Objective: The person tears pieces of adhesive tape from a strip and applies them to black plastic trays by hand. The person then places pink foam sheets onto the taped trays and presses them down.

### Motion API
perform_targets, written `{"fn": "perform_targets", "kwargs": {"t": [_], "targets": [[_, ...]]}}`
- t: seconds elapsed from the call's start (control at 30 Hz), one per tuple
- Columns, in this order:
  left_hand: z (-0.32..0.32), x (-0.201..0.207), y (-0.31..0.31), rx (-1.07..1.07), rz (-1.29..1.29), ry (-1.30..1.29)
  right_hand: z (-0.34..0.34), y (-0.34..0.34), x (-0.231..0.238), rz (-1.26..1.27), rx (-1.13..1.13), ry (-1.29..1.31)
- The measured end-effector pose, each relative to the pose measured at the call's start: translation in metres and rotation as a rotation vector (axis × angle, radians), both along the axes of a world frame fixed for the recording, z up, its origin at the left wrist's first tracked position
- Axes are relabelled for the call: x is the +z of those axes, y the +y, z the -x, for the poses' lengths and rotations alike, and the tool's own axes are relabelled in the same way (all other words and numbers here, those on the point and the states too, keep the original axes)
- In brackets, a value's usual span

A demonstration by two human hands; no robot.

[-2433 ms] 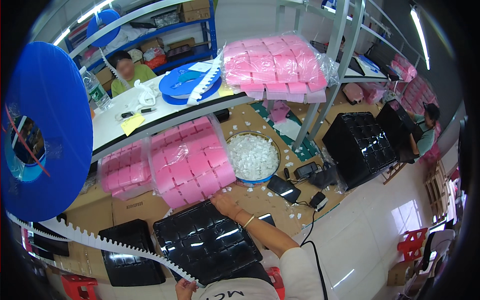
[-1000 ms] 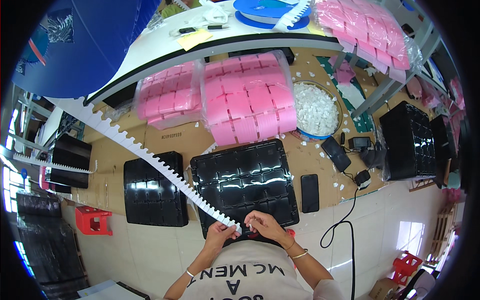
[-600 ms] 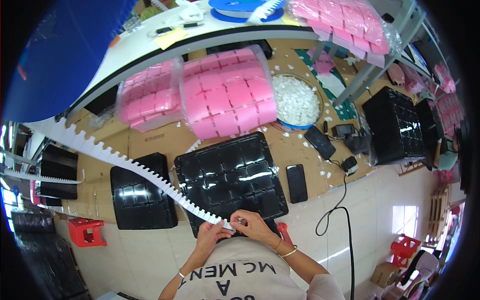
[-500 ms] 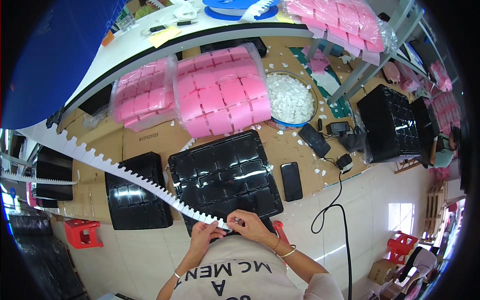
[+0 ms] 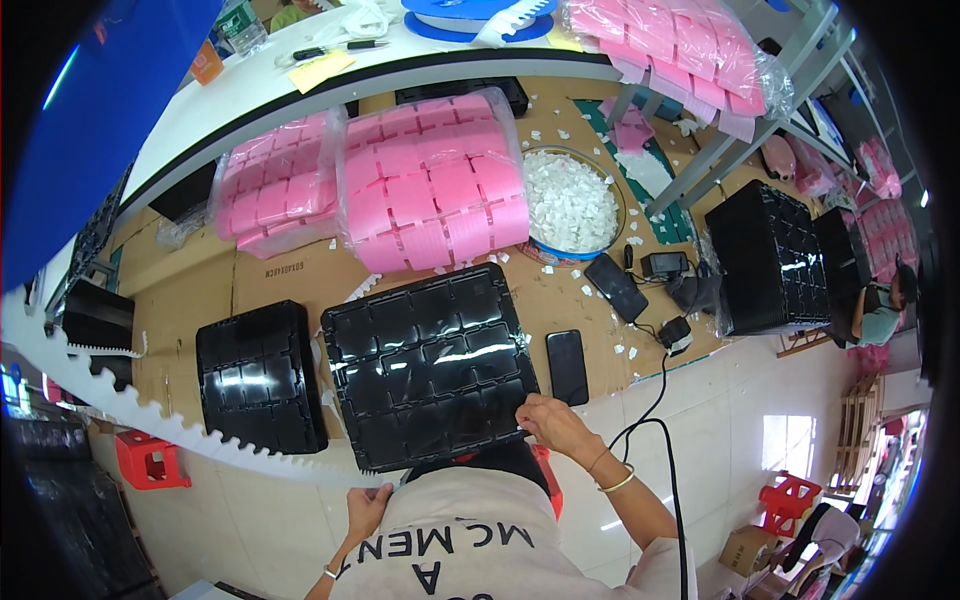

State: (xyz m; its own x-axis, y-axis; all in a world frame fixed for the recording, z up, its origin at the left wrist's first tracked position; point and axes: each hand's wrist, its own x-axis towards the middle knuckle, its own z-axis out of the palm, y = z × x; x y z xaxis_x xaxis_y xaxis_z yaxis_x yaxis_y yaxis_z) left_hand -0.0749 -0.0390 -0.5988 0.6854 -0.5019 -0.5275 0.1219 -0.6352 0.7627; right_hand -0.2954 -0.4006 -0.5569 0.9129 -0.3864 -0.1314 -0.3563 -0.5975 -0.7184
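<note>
Head view: the left hand (image 5: 367,510) and right hand (image 5: 558,425) have parted, leaving the white toothed strip (image 5: 230,458) pinched by the left alone, near the black tray's (image 5: 430,365) near left corner. Right fingers curl at its near right corner; whether they pinch anything, I cannot tell.

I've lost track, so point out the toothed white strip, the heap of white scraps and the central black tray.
Toothed strip (image 5: 198,445): head view, flat band below teeth.
Scrap heap (image 5: 571,203): head view, its middle.
Black tray (image 5: 430,366): head view, upper face.
</note>
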Motion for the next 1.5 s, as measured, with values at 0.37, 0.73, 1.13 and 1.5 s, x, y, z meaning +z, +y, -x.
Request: {"fn": "perform_targets", "kwargs": {"t": [0.37, 0.73, 1.13, 1.5], "targets": [[-0.007, -0.007, 0.011, 0.080, -0.091, 0.061, -0.015, -0.007, -0.012, 0.150, 0.059, 0.003], [-0.022, 0.028, -0.044, 0.148, 0.103, 0.085, -0.017, -0.006, -0.020, 0.254, 0.134, 0.058], [-0.039, 0.031, -0.058, 0.143, 0.213, 0.097, -0.018, -0.003, -0.020, 0.265, 0.174, 0.110], [-0.040, 0.030, -0.060, 0.151, 0.227, 0.135, -0.022, -0.003, -0.018, 0.267, 0.140, 0.087]]}}
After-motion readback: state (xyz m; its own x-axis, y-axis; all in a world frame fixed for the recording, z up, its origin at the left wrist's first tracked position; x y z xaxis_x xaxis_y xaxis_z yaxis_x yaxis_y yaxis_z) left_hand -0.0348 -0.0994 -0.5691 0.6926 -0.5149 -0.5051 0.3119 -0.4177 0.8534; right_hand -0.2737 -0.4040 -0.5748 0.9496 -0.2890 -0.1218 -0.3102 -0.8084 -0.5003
